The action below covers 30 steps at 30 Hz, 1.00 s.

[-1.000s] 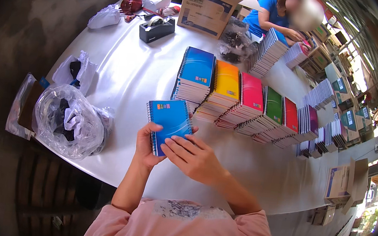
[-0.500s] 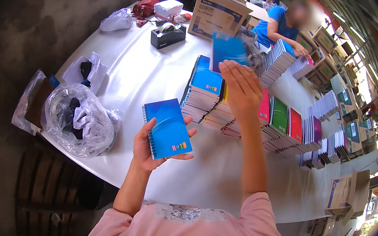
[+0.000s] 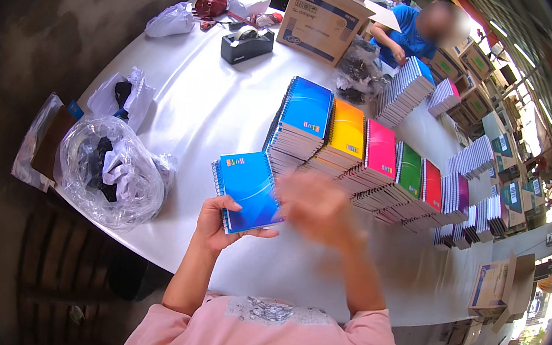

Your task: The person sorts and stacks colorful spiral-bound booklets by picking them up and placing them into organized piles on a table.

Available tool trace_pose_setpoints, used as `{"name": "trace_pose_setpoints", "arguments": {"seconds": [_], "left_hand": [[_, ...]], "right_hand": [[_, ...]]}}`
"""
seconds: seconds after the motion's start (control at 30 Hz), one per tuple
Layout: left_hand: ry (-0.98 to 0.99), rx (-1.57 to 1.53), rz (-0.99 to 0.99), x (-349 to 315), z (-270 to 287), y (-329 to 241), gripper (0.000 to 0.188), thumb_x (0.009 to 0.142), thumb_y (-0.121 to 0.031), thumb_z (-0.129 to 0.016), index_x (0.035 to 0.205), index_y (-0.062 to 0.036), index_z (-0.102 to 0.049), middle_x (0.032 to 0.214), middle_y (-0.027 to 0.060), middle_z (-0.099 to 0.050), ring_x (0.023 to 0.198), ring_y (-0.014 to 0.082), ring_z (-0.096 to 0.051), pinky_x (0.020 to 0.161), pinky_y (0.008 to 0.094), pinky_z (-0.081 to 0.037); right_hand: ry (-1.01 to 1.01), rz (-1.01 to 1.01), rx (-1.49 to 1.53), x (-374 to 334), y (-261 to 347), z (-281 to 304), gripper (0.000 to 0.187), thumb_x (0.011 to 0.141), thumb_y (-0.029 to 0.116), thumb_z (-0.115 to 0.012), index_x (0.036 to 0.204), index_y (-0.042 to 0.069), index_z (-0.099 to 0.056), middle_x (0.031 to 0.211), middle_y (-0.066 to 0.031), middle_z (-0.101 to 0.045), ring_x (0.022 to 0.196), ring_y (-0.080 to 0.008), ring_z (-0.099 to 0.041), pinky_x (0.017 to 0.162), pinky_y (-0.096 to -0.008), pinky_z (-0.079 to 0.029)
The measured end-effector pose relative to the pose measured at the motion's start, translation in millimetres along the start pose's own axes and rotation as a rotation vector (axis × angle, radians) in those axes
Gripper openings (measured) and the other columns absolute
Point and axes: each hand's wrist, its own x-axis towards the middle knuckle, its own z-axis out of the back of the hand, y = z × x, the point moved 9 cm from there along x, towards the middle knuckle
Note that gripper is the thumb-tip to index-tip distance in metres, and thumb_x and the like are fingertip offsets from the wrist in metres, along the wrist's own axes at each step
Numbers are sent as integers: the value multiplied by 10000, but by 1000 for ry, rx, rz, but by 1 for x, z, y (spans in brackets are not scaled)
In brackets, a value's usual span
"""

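Two blue spiral notebooks point(image 3: 246, 193), apparently one on top of the other, rest in my left hand point(image 3: 218, 224), with the thumb over the cover. The printed letters of the upper one lie at its far end. At their right edge is my right hand point(image 3: 317, 205), smeared by motion; whether it touches or grips them I cannot make out. Just beyond my hands stands a tall stack of blue notebooks point(image 3: 305, 111). Beside it, to the right, run stacks with a yellow point(image 3: 348, 132), a pink point(image 3: 380, 149), a green point(image 3: 408, 169) and a red cover point(image 3: 431, 185) on top.
On the white table point(image 3: 183, 89) are a black tape dispenser point(image 3: 247, 46) and, to the left, clear plastic bags point(image 3: 114, 173). Further back stand a cardboard box point(image 3: 323, 23) and more notebook piles point(image 3: 406, 92). A person in blue point(image 3: 410, 34) sits across the table.
My right hand has come down and toward me from above the blue stack, bringing a blue notebook onto the one in my left hand. The blue stack's top is uncovered to view.
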Motion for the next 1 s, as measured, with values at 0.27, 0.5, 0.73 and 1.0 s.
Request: {"name": "trace_pose_setpoints", "arguments": {"seconds": [0.27,0.5,0.73,1.0], "left_hand": [[43,31,89,-3,-21,20,789,625,46,-500,1365,-31,-239,1331,186,-364,1219,412,-375,823,702,-395],[-13,50,98,-1,-9,35,759,718,-44,-544,1385,-30,-182,1333,215,-343,1218,436,-361,788,723,-394],[-15,44,102,10,-14,59,673,860,-362,-517,1381,-59,-218,1325,197,-376,1207,413,-394,803,713,-387],[54,-53,31,17,-23,84,760,779,-552,-581,1352,-140,-301,1258,170,-462,1118,364,-499,808,702,-390]], "right_hand": [[116,-572,-244,-47,-171,10,637,699,271,-727,1264,98,-488,1297,-204,-450,1181,-344,-450,994,-405,-360],[130,-424,-43,-29,-173,21,499,766,176,-676,1228,73,-518,1117,-245,-557,1037,-343,-557,884,-391,-445],[-350,-594,-395,-41,-146,93,328,852,116,-566,1180,99,-551,958,-178,-638,812,-341,-632,701,-392,-500],[-315,-129,-469,-50,27,103,374,778,49,-569,1151,21,-560,1083,-130,-621,876,-251,-649,706,-326,-520]]}}
